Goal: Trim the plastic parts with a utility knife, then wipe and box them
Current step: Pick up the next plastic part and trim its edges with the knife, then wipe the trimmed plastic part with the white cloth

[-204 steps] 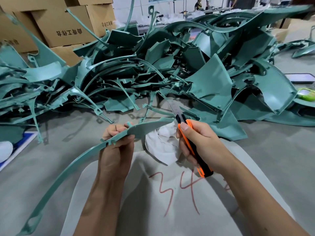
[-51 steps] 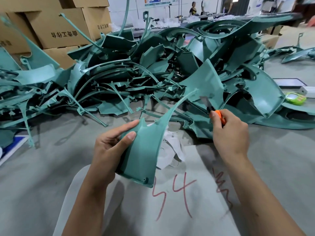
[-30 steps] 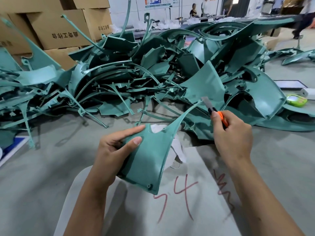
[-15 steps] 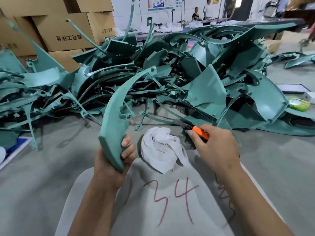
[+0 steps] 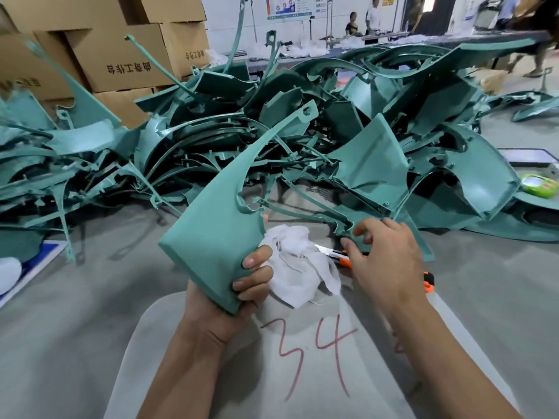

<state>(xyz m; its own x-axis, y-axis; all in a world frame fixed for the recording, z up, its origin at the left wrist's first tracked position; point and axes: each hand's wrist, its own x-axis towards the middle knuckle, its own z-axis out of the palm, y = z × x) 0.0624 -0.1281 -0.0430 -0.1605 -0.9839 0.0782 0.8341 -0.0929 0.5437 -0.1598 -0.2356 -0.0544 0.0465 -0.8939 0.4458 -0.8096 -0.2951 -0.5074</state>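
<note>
My left hand [image 5: 239,290] grips the wide lower end of a teal plastic part [image 5: 217,225], holding it upright so that its thin curved arm rises toward the pile. The orange and black utility knife [image 5: 343,255] lies on the table with its blade out, partly hidden under my right hand [image 5: 384,261]. That hand hovers just above the knife with fingers loosely spread and holds nothing. A crumpled white cloth [image 5: 299,264] lies between my two hands.
A big heap of teal plastic parts [image 5: 317,122] fills the table behind. Cardboard boxes [image 5: 121,55] are stacked at the back left. A grey pad marked 34 [image 5: 302,358] lies in front of me. A green device [image 5: 541,184] sits at the right edge. People stand far back.
My right hand has laid the knife down on the table and let go of it. My left hand has turned the teal part so its broad face shows.
</note>
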